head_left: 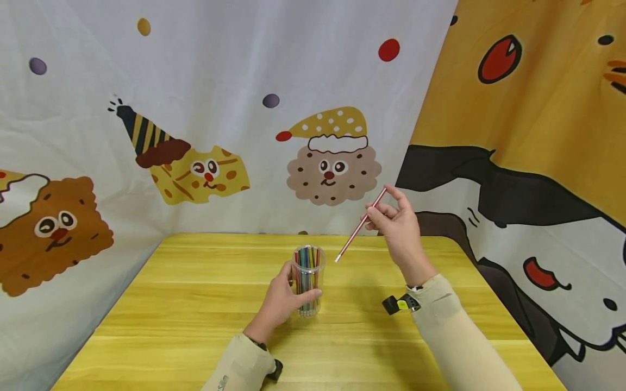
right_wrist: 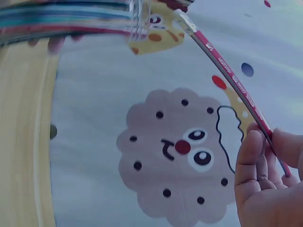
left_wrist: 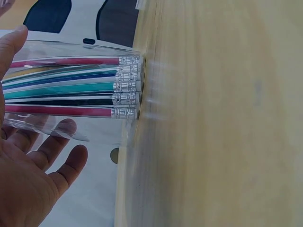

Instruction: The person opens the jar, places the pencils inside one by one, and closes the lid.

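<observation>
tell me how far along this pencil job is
Done: several pencils stand in the clear cup, eraser ends down. In hand: the right hand holds a red pencil outside the cup, while the left hand grips the cup. Still to do: probably that red pencil, if it is going in.

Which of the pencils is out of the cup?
The red pencil held in the right hand; the other pencils stand together inside the clear cup.

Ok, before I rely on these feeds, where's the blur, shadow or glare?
Head: fairly crisp, soft shadow on the table beside the right sleeve. Left wrist: dim, bundled pencils fairly clear, faint pale streaks past their ends. Right wrist: bluish cast, clear cup and that bundle blurred, held pencil sharper.
</observation>
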`<state>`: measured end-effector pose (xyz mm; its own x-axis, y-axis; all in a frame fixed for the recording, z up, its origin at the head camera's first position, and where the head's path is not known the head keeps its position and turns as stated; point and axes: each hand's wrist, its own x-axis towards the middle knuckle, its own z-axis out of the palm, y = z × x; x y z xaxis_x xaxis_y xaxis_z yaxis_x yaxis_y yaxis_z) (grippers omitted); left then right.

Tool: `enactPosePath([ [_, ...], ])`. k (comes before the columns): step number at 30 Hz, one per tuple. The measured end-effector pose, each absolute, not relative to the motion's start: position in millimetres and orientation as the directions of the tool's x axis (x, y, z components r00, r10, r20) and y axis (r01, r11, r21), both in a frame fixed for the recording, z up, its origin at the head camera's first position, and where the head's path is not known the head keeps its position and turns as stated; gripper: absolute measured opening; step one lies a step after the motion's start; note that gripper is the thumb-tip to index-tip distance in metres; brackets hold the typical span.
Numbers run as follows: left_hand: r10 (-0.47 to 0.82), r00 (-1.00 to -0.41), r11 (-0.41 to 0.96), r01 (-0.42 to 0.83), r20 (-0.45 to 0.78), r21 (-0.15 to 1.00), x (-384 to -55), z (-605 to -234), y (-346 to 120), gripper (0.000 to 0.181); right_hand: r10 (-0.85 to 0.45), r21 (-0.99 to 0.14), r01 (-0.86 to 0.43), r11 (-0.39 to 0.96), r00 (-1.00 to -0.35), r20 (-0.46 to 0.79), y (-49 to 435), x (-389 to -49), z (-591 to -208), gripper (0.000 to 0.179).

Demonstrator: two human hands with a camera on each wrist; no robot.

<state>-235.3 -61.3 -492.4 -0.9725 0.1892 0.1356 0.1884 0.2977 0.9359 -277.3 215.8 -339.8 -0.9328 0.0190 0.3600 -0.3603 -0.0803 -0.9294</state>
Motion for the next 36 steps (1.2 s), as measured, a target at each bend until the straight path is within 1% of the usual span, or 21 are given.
enactPosePath([
  [3,0.191,-0.971,0.298,0.195,0.141,0.934,-235.6,-493.0,-61.2,0.081,0.03,-0.921,-0.368,-0.129,-0.93,0.368,208.4,-276.7,-339.7,0.07],
  [12,0.182,-0.971,0.302,0.203,0.152,0.931,-236.5,-493.9,-60.5,0.08,0.058,-0.925,-0.35,-0.146,-0.937,0.346,190.7,-280.8,-346.9,0.07],
  [29,0.172,-0.973,0.314,0.201,0.152,0.928,-236.0,-492.0,-60.4,0.083,0.025,-0.927,-0.363,-0.097,-0.932,0.362,176.6,-283.3,-358.9,0.067],
  [36,0.167,-0.974,0.316,0.201,0.154,0.927,-236.4,-492.2,-59.8,0.084,-0.003,-0.933,-0.357,-0.05,-0.934,0.358,169.4,-281.8,-362.2,0.067],
])
